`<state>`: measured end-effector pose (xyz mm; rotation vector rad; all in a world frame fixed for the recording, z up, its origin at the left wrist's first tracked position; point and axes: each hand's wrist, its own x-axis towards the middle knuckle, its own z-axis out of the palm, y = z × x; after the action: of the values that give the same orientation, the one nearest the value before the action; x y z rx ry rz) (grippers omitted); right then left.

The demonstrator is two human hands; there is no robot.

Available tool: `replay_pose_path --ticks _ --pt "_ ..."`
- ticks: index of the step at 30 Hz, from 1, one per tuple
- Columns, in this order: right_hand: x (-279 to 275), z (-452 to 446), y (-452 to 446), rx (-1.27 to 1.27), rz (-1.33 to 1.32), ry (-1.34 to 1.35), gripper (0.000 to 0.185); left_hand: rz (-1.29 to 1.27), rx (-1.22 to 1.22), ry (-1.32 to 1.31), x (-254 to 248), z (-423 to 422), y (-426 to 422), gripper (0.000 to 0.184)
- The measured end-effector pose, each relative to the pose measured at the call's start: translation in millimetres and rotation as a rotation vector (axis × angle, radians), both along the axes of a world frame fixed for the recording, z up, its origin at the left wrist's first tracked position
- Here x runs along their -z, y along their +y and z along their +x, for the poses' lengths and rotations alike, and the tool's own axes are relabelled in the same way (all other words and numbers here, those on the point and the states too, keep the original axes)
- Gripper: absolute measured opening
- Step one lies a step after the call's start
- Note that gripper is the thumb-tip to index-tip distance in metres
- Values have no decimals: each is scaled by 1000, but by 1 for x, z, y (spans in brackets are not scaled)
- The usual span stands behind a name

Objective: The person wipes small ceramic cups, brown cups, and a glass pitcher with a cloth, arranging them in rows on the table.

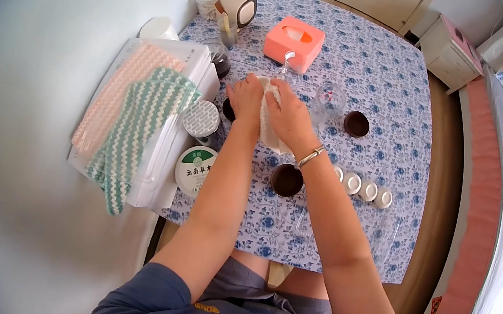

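Note:
Over the far middle of the table, my two hands meet at a cream cloth (269,120). My right hand (290,118) has its fingers closed on the cloth, which hangs down below it. On the other side, my left hand (246,97) curls its fingers against the cloth's edge. Just beyond them stands a clear glass vessel (289,63), its lower part hidden by my hands. A dark brown cup (227,109) is partly covered by my left hand. Another brown cup (287,181) sits under my right wrist.
A third brown cup (356,124) and a clear glass (329,100) stand to the right. Several white round pieces (367,190) line up near my right forearm. An orange tissue box (294,38) is behind. Knitted cloths (149,119) lie on a white box (157,174) at left.

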<state>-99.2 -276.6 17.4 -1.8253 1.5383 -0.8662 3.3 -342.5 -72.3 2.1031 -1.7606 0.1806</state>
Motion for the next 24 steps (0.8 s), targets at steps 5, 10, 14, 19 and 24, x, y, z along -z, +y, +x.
replay_pose_path --ticks 5,10,14,19,24 --pt "-12 -11 17 24 -66 -107 34 -69 110 184 -43 -3 27 33" --pt "-44 -34 56 138 -197 -241 35 -243 299 412 -85 -5 85 50" --pt "-52 -50 104 110 -458 -56 33 -110 553 735 -117 -13 157 48" --pt "-42 -60 187 -55 -661 160 30 170 883 789 -116 -3 230 55" --pt "-24 -61 257 -67 -518 -59 26 551 1065 1058 -111 -2 284 63"
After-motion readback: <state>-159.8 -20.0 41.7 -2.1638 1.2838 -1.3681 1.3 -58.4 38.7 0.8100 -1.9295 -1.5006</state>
